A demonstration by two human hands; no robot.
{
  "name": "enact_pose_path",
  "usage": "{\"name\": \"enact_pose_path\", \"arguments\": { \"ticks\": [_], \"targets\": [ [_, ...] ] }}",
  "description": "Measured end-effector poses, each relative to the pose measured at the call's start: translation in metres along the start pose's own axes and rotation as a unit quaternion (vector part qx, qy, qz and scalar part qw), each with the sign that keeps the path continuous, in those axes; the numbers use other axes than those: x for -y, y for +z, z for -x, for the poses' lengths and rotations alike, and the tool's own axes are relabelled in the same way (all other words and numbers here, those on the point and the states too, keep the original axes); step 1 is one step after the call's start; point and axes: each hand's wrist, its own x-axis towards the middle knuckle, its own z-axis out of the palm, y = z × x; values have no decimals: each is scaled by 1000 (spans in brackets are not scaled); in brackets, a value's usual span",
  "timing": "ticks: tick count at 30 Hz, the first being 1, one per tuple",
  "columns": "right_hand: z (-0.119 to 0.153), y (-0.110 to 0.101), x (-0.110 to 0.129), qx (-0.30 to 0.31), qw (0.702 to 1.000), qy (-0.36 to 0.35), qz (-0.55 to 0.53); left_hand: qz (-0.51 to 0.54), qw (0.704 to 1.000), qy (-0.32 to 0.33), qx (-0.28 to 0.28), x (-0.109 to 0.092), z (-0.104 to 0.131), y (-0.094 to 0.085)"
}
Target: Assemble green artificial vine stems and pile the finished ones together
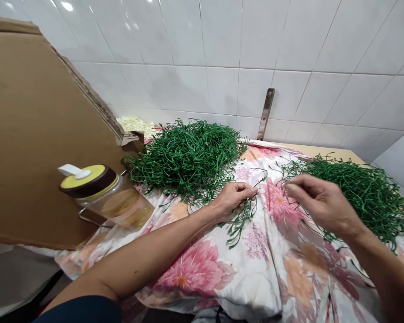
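Observation:
My left hand [234, 199] is closed around a small bunch of thin green artificial stems [239, 226] with little forked tips. The tips hang down below my fingers, and one strand curls up past the thumb. To the right, my right hand [323, 204] pinches thumb and forefinger together on a thin green strand, partly hidden and hard to make out. A large heap of the same green stems [191, 157] lies beyond my left hand. Another green heap [360, 188] spreads behind and beside my right hand. Both hands are over a flowered cloth [202, 269].
At the left stands a clear bottle [126, 208] with a yellow and brown lid, in front of a large cardboard sheet [30, 134]. A pale yellow pile [138, 125] sits at the back. A metal bracket [266, 114] is fixed to the tiled wall [222, 89].

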Motion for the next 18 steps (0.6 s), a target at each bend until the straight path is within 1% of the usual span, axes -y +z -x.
{"name": "enact_pose_path", "arguments": {
  "ticks": [1, 2, 3, 4, 5, 7, 8, 9, 10, 11, 12, 13, 14, 15, 16, 17, 18],
  "targets": [
    [-1, -11, -6, -61, 997, 2, 43, 6, 1000, -5, 8, 0, 2, 1],
    [-3, -23, -12, -138, 986, 0, 96, 11, 1000, -4, 14, -1, 3, 3],
    [-5, -34, -18, -206, 966, 1, 156, 16, 1000, -2, 19, -1, 4, 4],
    [-6, -46, -24, -254, 943, 3, 215, 21, 1000, -1, 21, -2, 5, 6],
    [-7, -56, -29, -283, 920, 1, 271, 26, 999, 0, 21, -2, 5, 8],
    [-9, -69, -35, -307, 884, -10, 354, 38, 999, -1, 20, -3, 6, 10],
    [-9, -72, -35, -313, 873, -17, 373, 46, 999, -3, 20, -3, 6, 10],
    [-9, -70, -33, -319, 871, -20, 373, 54, 998, -5, 23, -3, 6, 10],
    [-9, -66, -30, -315, 880, -20, 354, 61, 998, -7, 24, -3, 6, 10],
    [-8, -57, -26, -301, 899, -15, 317, 64, 998, -8, 27, -2, 6, 10],
    [-8, -46, -22, -269, 927, -4, 261, 63, 998, -7, 29, -1, 6, 10],
    [-7, -33, -18, -202, 960, 3, 193, 58, 998, -4, 32, 0, 6, 9],
    [-6, -18, -15, -123, 984, 19, 124, 49, 998, 1, 35, 1, 6, 9],
    [-5, -3, -14, -60, 995, 33, 70, 36, 999, 5, 38, 3, 6, 9],
    [-4, 11, -14, -1, 998, 51, 27, 23, 999, 8, 40, 3, 6, 9],
    [-4, 25, -16, 43, 997, 68, -9, 13, 999, 13, 42, 4, 6, 9],
    [-3, 37, -19, 72, 993, 81, -40, 4, 999, 17, 43, 5, 6, 9]
  ]
}}
